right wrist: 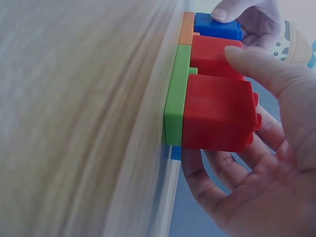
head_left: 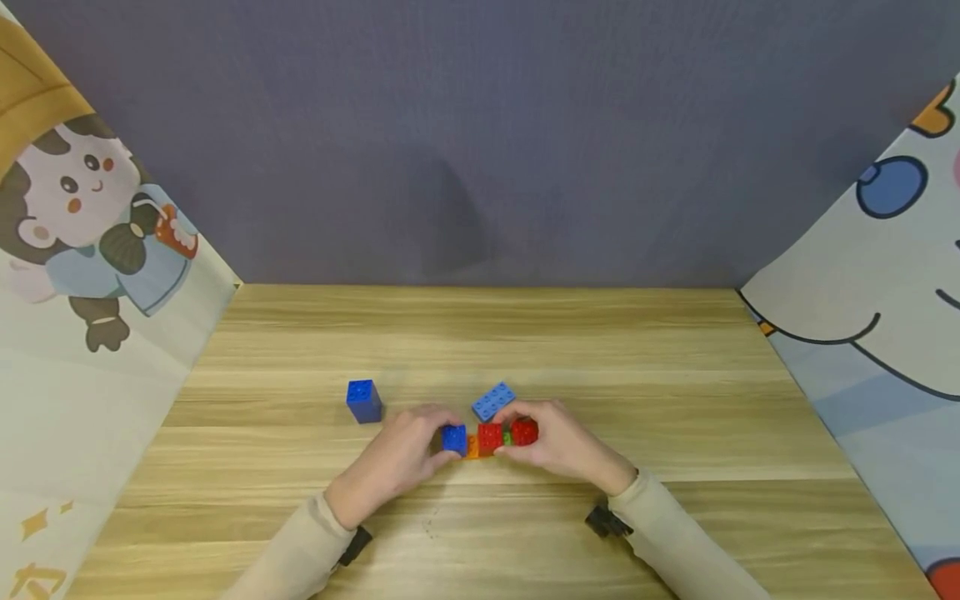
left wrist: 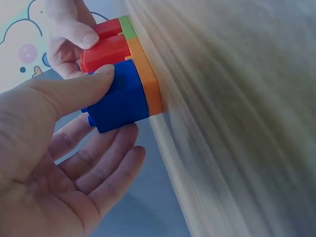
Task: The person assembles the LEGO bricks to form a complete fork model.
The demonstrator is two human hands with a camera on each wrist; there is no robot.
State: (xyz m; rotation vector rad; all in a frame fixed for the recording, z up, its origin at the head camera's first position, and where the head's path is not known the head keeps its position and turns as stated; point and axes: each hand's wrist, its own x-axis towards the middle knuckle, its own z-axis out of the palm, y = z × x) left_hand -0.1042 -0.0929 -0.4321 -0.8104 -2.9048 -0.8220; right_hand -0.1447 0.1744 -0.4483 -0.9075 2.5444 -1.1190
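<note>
My left hand point(head_left: 405, 442) holds a blue building block point(head_left: 453, 438) between thumb and fingers. That block stands on the left end of a flat orange brick point(left wrist: 149, 81), which lies on the tabletop. With thumb and fingers, my right hand point(head_left: 562, 442) pinches the middle red block point(right wrist: 211, 53), which stands where the orange brick meets a flat green brick point(right wrist: 176, 98). A second red block point(right wrist: 217, 113) sits on the green brick's right end, in front of the right palm. Studs show on the tops of these blocks in the head view.
A light blue flat studded brick point(head_left: 493, 402) lies just behind the row, close to the right fingers. Farther left stands a tall blue block point(head_left: 364, 402). A grey panel point(head_left: 480, 150) rises at the back of the wooden table point(head_left: 480, 333), with printed panels on both sides.
</note>
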